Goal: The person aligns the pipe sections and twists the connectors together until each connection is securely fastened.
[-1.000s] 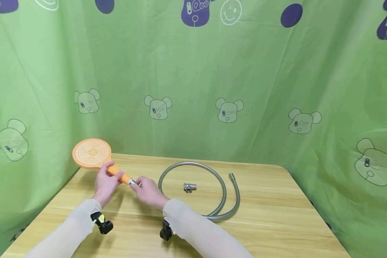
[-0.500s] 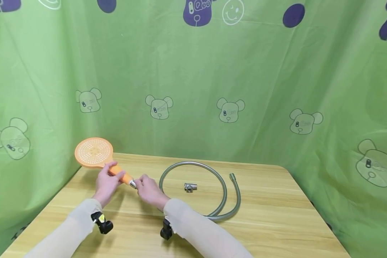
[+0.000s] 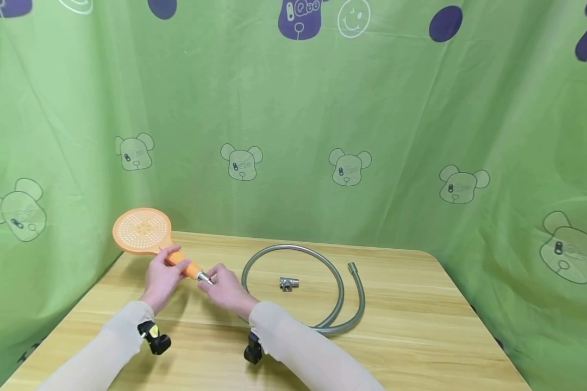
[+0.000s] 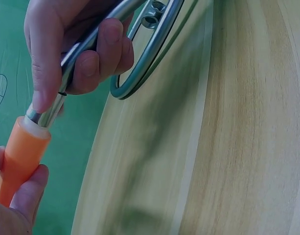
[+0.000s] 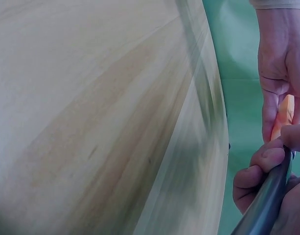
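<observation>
An orange shower head (image 3: 142,231) is held raised over the table's left side, its round perforated face up and its handle slanting down to the right. My left hand (image 3: 160,277) grips the handle, thumb and fingers on opposite sides. At the handle's end, my right hand (image 3: 227,290) pinches the silver connector (image 4: 46,115) of a grey shower hose (image 5: 265,205). In the left wrist view the connector meets the handle's pale collar, and the hose runs back through my curled right fingers. How far the connector sits inside the handle is hidden.
The hose (image 3: 341,288) loops on the wooden table (image 3: 420,326), its free end (image 3: 352,267) pointing away at the right. A small metal tee valve (image 3: 288,284) lies inside the loop. Green printed curtain (image 3: 293,206) encloses the table's back and sides.
My right thumb and fingers have shifted about the connector, drawing back and then reaching forward along it. The left hand keeps its grip on the handle; hose loop and valve lie as before.
</observation>
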### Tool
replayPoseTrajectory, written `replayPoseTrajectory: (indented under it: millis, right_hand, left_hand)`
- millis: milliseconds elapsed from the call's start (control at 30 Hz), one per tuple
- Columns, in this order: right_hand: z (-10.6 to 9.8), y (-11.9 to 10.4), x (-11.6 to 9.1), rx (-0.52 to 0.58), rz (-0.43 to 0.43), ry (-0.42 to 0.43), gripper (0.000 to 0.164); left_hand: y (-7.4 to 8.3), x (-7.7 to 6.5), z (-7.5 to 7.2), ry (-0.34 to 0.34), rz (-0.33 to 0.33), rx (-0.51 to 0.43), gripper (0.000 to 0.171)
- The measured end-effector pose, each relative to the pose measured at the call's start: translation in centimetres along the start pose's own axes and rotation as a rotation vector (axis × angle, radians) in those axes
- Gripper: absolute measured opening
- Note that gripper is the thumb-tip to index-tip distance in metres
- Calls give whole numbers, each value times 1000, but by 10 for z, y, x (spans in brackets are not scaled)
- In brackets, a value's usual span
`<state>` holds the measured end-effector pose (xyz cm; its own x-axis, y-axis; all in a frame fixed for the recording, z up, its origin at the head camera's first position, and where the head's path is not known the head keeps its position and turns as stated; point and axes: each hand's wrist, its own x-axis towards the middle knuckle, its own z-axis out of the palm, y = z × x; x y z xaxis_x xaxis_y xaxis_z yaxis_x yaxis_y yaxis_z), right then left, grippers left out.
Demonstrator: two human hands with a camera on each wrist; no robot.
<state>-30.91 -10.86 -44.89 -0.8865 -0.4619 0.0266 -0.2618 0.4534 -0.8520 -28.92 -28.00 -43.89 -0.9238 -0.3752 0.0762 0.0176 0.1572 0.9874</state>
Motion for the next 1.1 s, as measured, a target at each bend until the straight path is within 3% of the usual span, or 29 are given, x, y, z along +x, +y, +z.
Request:
replayPoseTrajectory:
  millis: [133, 300, 567, 800, 1000, 1100]
  right_hand:
    - [-1, 0, 1, 10, -4, 8, 23]
    - [-3, -2, 4, 24, -20, -17, 42]
    - [-2, -4, 2, 97, 25, 3, 23]
    - [-3, -5, -2, 50, 26, 25, 30]
    - [-2, -4, 0, 7, -1, 19, 21]
    - [-2, -3, 1, 16, -7, 3, 31]
  left_hand:
    - [2, 0, 0, -6, 15, -2, 56]
    - [4, 0, 0, -11, 26, -4, 53]
    - [2, 0, 0, -10, 26, 17, 52]
    - [0, 1, 0, -5, 17, 17, 51]
    - [-1, 0, -1, -4, 15, 19, 52]
    - [1, -1, -1, -5, 15, 25, 52]
